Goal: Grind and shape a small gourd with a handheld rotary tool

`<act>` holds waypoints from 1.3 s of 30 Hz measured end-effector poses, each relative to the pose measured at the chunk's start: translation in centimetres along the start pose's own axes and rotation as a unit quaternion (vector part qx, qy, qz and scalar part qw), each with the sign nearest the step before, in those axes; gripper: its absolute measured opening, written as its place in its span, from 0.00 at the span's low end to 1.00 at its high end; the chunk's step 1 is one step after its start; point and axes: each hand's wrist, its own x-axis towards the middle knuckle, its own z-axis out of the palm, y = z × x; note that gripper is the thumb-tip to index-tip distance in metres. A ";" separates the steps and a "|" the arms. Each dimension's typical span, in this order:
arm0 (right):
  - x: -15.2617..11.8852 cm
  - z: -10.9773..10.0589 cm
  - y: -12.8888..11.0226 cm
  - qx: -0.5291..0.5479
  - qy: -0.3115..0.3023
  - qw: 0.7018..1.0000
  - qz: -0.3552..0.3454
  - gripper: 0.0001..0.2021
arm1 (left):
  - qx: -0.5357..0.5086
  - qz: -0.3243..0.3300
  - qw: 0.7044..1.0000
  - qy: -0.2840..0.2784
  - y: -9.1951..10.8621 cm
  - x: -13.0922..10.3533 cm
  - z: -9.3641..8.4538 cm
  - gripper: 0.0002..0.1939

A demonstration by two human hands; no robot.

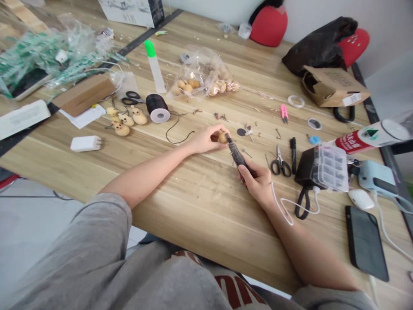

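Note:
Over the middle of the wooden table, my left hand (208,138) closes its fingers round a small tan gourd (222,137). My right hand (258,181) is wrapped round a dark rotary tool (237,156), which slants up and to the left. The tool's tip meets the gourd or lies right beside it; I cannot tell which. Several finished-looking little gourds with dark marks and cords (122,128) lie to the left. A spool of black cord (157,107) stands near them, its loose end trailing over the wood.
A plastic bag of small gourds (193,82) lies at the back. To the right are scissors (280,163), a black marker (293,155), a clear compartment box (331,165), a phone (367,241) and a spray can (364,137). Small bits and a pink snipper (284,113) lie beyond my hands.

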 end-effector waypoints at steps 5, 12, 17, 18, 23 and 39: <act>0.0 0.1 0.1 -0.006 -0.002 1.000 -0.017 0.22 | -0.002 -0.001 1.000 0.003 0.0 0.0 0.0 0.17; 0.0 0.1 -0.1 0.029 0.021 0.999 0.026 0.24 | 0.034 -0.028 0.999 0.006 0.6 0.0 -0.1 0.21; 0.0 0.0 -0.1 0.016 0.012 1.000 0.011 0.23 | 0.025 -0.029 0.999 -0.005 0.7 0.0 -0.1 0.20; 0.0 0.0 -0.1 0.018 0.014 1.000 0.015 0.23 | 0.024 -0.031 0.999 0.000 0.7 0.0 -0.1 0.21; 0.0 0.0 -0.3 0.022 0.008 1.000 0.013 0.24 | 0.020 -0.028 0.999 -0.004 0.7 0.0 -0.1 0.21; 0.1 0.1 -0.3 0.013 0.018 1.000 0.017 0.24 | 0.015 -0.020 1.000 0.001 0.5 0.1 -0.1 0.19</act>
